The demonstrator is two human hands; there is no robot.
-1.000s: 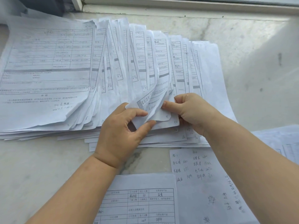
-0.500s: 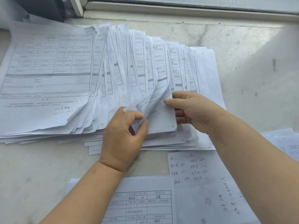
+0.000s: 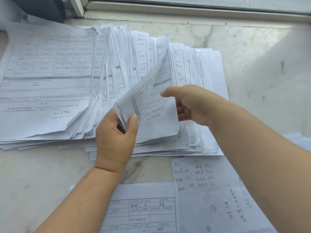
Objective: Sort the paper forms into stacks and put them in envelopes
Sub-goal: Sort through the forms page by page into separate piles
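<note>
A wide fan of printed paper forms (image 3: 50, 78) lies spread across the marble ledge (image 3: 33, 182), each sheet overlapping its neighbour. My left hand (image 3: 116, 138) pinches the lower corner of a few lifted sheets (image 3: 146, 91) in the middle of the fan, thumb on top. These sheets curl up and to the left. My right hand (image 3: 190, 105) holds the form underneath (image 3: 158, 125) at its right edge, fingers curled behind the paper. No envelope is in view.
A handwritten note sheet (image 3: 210, 190) lies at the lower right. One printed form (image 3: 143, 209) lies at the bottom centre. More paper (image 3: 296, 140) shows at the right edge. A window frame (image 3: 185, 12) runs along the back.
My left hand has lifted the pinched sheets higher and peeled them leftward. My right hand moved from the sheet's corner to grip the edge of the form exposed below.
</note>
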